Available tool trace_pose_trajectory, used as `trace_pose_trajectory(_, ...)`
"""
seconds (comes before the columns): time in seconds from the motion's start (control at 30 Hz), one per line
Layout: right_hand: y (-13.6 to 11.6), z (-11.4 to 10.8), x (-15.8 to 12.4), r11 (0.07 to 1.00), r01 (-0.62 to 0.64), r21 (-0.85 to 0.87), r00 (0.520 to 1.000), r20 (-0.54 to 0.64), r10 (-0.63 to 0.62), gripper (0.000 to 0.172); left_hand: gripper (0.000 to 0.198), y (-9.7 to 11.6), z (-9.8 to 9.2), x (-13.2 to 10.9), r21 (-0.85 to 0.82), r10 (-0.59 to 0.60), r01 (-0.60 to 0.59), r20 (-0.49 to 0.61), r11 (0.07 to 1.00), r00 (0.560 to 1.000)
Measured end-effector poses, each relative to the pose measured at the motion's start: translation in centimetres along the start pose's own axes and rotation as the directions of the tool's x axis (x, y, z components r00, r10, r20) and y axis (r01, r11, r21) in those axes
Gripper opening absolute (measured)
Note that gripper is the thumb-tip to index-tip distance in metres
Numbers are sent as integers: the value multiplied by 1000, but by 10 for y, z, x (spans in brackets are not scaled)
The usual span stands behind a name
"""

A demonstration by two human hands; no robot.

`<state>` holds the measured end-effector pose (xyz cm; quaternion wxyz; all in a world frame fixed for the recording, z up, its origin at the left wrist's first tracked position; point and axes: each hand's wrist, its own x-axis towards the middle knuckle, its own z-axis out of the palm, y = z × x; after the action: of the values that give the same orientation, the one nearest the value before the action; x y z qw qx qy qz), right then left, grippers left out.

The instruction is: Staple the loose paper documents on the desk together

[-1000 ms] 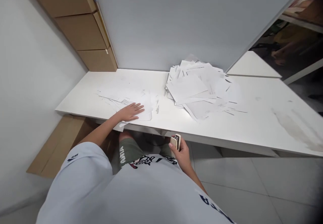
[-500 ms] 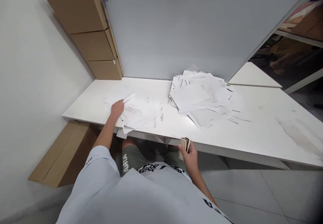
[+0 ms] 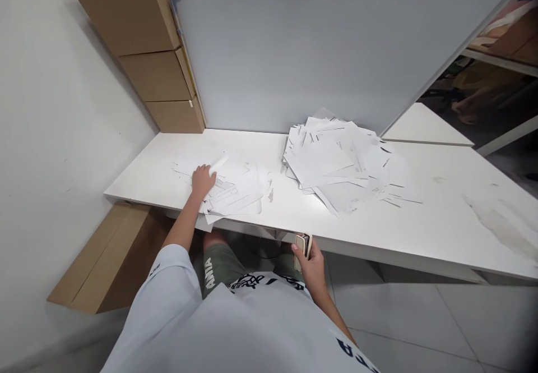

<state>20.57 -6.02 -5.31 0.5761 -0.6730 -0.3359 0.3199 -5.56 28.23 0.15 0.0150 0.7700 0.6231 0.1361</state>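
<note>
My left hand [image 3: 203,182] rests curled on a loose spread of printed white sheets [image 3: 235,190] at the near edge of a white table [image 3: 437,210]. A white strip or lifted paper edge [image 3: 218,164] sticks out just beyond its fingertips. My right hand [image 3: 313,266] is below the table edge, gripping a small beige stapler [image 3: 301,251], partly hidden by my fingers. A larger heap of white papers [image 3: 336,162] lies at the back middle of the table, out of reach of both hands' current spots.
A grey-white whiteboard panel [image 3: 277,53] stands along the table's back edge. Stacked cardboard boxes [image 3: 147,53] rise at back left, and flat cardboard [image 3: 113,261] leans under the table. A white wall [image 3: 63,137] runs along the left. Grey stains mark the table's right side.
My left hand has shifted slightly right over the sheets, which now lie gathered under it. My right hand sits a little lower with the stapler. The view has tilted up since the oldest frame.
</note>
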Motion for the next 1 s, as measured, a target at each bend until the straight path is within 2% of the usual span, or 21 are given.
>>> trace_pose_trajectory(0.1,0,-3,-3,999,-42,-28,999,-16,41,41,68,-2,1,-8,41,29,-31,63,999,998)
trace_pose_trajectory(0.17,1,-7,-3,998,-44,-42,999,-34,42,43,69,-8,-4,-10,73,75,-84,112,994,991)
trace_pose_trajectory(0.3,3,-20,0,996,-57,-64,997,-58,53,51,44,-19,-25,-12,124,186,-202,125,972,975)
trace_pose_trajectory(0.4,2,-27,1,996,-67,-58,994,-91,61,54,37,-20,-43,-14,152,168,-180,92,972,982)
trace_pose_trajectory(0.5,-1,-29,0,997,-70,-25,990,-122,67,52,35,-9,-57,-20,168,165,-174,64,970,984)
trace_pose_trajectory(0.57,-3,-27,-1,996,-85,22,988,-126,87,49,32,11,-59,-31,174,213,-219,53,960,976)
trace_pose_trajectory(0.6,-5,-25,-1,993,-106,56,987,-118,112,48,32,24,-59,-40,179,274,-277,45,944,961)
trace_pose_trajectory(0.63,-6,-23,-1,985,-140,96,984,-99,149,47,31,40,-57,-52,184,362,-361,32,914,932)
trace_pose_trajectory(0.67,-8,-19,-1,972,-186,146,978,-68,198,47,31,58,-53,-66,187,481,-475,17,860,877)
trace_pose_trajectory(0.7,-11,-16,-2,950,-239,202,968,-24,249,47,31,76,-49,-81,181,602,-592,-4,786,798)
trace_pose_trajectory(0.77,-16,-10,-1,887,-337,317,941,86,327,47,27,111,-37,-114,143,786,-773,-70,618,615)
trace_pose_trajectory(0.83,-22,-6,-2,817,-410,405,912,198,360,47,21,139,-21,-144,91,877,-878,-160,470,453)
trace_pose_trajectory(0.87,-24,-6,-2,787,-439,433,898,248,364,46,17,149,-12,-156,71,898,-909,-203,411,390)
trace_pose_trajectory(0.93,-26,-7,-3,740,-490,461,868,337,365,45,14,163,5,-173,38,917,-943,-249,330,311)
trace_pose_trajectory(1.0,-26,-11,-5,709,-541,452,831,421,364,45,15,168,17,-182,14,925,-953,-246,301,289)
